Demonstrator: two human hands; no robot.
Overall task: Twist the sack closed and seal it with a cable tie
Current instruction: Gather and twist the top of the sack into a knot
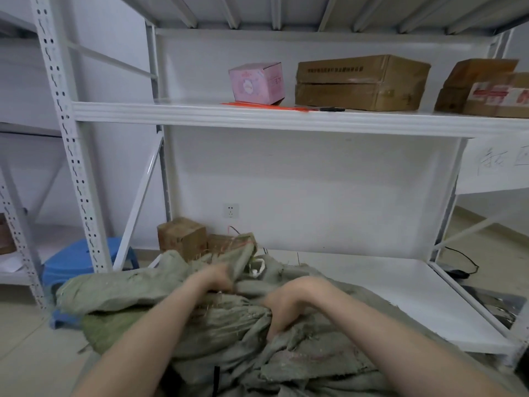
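Note:
A grey-green woven sack lies bunched on the floor in front of me, its mouth gathered toward the middle. My left hand grips the loose upper cloth of the sack, blurred by motion. My right hand is clenched around the gathered neck just to the right and lower. Orange cable ties lie on the front of the white middle shelf, well above both hands. A black strip shows on the sack near the bottom edge; I cannot tell what it is.
A pink box and brown cartons stand on the middle shelf. Small cartons sit behind the sack by the wall socket. A blue stool is at the left. The white bottom shelf extends to the right.

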